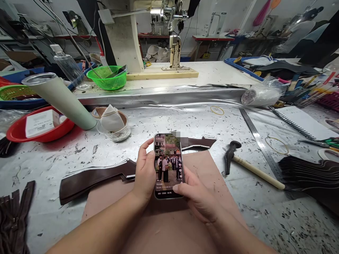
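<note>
A smartphone (pixel 168 165) is held upright in both hands, its lit screen showing a video of several people outdoors. My left hand (pixel 146 173) wraps its left edge, fingers closed behind it. My right hand (pixel 197 194) grips the lower right side, with the thumb over the bottom of the screen. Beneath them lies a pinkish-tan board (pixel 159 229). A dark brown leather piece (pixel 95 181) rests by the board's left side, and another brown leather piece (pixel 201 143) lies behind the phone on the right.
Right of the board lie a hammer (pixel 254 169), a steel ruler (pixel 258 137) and stacked brown leather strips (pixel 307 176). Leftward are a red bowl (pixel 50 134), a pale tumbler (pixel 63 100), a cord spool (pixel 116 134) and brown zippers (pixel 22 215). A sewing machine (pixel 174 53) stands behind.
</note>
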`<state>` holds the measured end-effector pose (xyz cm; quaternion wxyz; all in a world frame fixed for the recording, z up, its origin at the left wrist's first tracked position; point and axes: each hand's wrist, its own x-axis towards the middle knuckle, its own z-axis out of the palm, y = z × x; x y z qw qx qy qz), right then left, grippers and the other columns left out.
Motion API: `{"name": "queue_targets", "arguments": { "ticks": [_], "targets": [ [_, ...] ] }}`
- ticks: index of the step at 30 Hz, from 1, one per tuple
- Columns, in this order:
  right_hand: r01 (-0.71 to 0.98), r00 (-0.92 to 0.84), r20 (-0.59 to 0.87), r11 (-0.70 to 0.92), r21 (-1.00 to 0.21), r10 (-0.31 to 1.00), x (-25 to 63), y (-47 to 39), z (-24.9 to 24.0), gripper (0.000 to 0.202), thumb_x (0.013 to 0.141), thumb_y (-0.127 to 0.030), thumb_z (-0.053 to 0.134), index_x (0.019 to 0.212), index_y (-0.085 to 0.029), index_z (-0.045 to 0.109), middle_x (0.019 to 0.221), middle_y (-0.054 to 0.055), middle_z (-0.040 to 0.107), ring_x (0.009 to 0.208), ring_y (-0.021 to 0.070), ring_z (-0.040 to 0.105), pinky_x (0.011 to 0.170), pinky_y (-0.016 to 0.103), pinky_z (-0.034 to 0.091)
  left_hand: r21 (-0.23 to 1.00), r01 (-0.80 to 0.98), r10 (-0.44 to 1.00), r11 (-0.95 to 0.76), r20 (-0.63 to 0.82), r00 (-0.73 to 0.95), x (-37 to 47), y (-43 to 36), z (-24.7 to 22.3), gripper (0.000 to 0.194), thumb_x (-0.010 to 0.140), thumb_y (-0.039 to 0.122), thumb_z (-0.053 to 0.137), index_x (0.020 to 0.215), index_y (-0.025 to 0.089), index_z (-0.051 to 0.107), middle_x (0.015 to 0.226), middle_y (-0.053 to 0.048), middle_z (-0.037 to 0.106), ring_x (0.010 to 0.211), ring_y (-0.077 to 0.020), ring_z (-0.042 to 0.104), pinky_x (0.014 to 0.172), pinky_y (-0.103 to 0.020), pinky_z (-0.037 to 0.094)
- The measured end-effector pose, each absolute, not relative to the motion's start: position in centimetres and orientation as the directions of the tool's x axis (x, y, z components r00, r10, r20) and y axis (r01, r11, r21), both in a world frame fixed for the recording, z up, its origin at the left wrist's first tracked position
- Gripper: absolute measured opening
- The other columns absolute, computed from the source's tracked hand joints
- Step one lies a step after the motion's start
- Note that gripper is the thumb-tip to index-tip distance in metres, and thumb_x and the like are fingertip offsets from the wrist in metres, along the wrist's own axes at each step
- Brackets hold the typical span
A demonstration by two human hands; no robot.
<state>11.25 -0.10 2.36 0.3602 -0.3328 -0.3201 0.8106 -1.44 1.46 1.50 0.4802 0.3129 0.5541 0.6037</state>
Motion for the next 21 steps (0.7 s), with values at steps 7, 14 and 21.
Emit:
{"name": "queue_targets", "arguments": {
  "ticks": [7, 14, 21],
  "targets": [
    [-0.38, -0.511, -0.317, -0.541, -0.75, 0.799, 11.24, -0.13, 2.27, 0.049, 0.059, -0.013, 0.06, 0.108, -0.021, 0.056, 0.103, 0.002, 0.067, 0.1, 0.0231, 0.057, 0.09, 0.038, 0.039, 0.967, -0.247, 0.927, 0.056, -0.142, -0.348, -1.36, 1.43, 1.54, 0.036, 0.083, 0.031, 0.048, 0.119, 0.026, 0.047, 0.073, 0.003, 0.064, 0.058, -0.0114, 0.057, 0.055, -0.023, 0.047],
    [-0.369, -0.514, -0.315, -0.537, -0.759, 0.798, 11.23, -0.09, 2.39, 0.05, 0.06, -0.012, 0.059, 0.109, -0.021, 0.056, 0.103, 0.002, 0.067, 0.1, 0.0228, 0.057, 0.089, 0.037, 0.041, 0.963, -0.263, 0.925, 0.063, -0.155, -0.346, -1.37, 1.4, 1.52, 0.037, 0.083, 0.031, 0.049, 0.119, 0.026, 0.047, 0.07, 0.004, 0.063, 0.057, -0.0105, 0.056, 0.053, -0.02, 0.047],
    [-0.363, -0.513, -0.32, -0.539, -0.76, 0.797, 11.23, -0.13, 2.47, 0.05, 0.059, -0.012, 0.058, 0.108, -0.02, 0.056, 0.103, 0.003, 0.067, 0.1, 0.0233, 0.058, 0.089, 0.038, 0.041, 0.967, -0.245, 0.923, 0.073, -0.158, -0.35, -1.38, 1.44, 1.59, 0.037, 0.083, 0.032, 0.048, 0.119, 0.027, 0.047, 0.069, 0.004, 0.062, 0.057, -0.0111, 0.057, 0.053, -0.021, 0.047]
  ]
}}
